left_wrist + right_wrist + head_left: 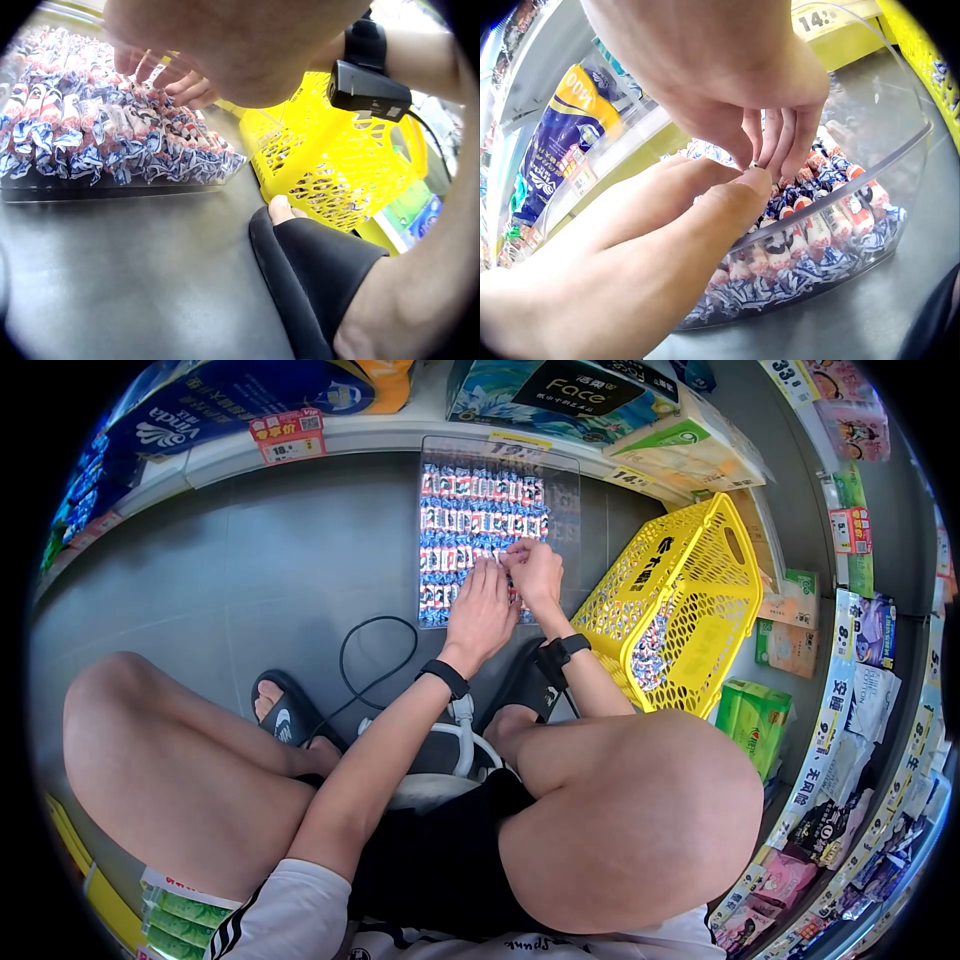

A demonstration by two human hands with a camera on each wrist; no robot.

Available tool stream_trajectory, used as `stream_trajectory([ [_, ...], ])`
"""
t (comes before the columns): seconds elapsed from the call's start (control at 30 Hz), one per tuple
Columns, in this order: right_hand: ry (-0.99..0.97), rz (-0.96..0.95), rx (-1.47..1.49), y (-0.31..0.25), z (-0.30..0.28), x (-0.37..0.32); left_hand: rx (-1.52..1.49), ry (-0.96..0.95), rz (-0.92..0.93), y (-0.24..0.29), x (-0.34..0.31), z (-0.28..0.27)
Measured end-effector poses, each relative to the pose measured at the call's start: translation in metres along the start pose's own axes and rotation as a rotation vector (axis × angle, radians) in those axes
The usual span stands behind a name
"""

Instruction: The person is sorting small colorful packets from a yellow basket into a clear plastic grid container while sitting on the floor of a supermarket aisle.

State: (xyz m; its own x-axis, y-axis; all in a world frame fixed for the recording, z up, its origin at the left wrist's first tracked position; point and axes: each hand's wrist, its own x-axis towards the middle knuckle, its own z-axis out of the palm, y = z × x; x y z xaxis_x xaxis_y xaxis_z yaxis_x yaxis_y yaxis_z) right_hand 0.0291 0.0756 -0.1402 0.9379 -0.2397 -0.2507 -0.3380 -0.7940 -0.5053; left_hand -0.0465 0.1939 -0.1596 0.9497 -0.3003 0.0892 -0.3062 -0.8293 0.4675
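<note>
Rows of wrapped candies with blue, white and red wrappers fill a clear box on the floor. Over its right part, my left hand reaches in from the near side, thumb and index finger meeting at a small wrapped candy. Close on its right, my right hand points down with bent fingers, pinching at the same spot. The fingers largely hide that candy.
A yellow basket with more candies stands right of the box. Shelves with tissue packs lie beyond and to the right. A black cable and my slippered feet are on the floor nearby.
</note>
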Motion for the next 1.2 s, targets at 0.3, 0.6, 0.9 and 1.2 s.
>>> stream_trajectory([
  [0.3, 0.020, -0.029, -0.007, 0.0062, 0.0062, 0.0017, 0.025, -0.040, -0.014, -0.0012, 0.0009, 0.0004],
  [0.6, 0.002, -0.022, 0.030, 0.0015, 0.0039, -0.0020, 0.015, -0.058, -0.016, -0.0019, -0.0001, 0.0018],
  [0.9, 0.008, -0.001, 0.032, 0.0021, 0.0033, -0.0016, 0.025, -0.056, -0.005, -0.0021, 0.0003, 0.0012],
  [1.2, -0.004, 0.004, 0.051, 0.0021, 0.0020, -0.0015, 0.033, -0.054, 0.004, -0.0015, 0.0006, 0.0008],
])
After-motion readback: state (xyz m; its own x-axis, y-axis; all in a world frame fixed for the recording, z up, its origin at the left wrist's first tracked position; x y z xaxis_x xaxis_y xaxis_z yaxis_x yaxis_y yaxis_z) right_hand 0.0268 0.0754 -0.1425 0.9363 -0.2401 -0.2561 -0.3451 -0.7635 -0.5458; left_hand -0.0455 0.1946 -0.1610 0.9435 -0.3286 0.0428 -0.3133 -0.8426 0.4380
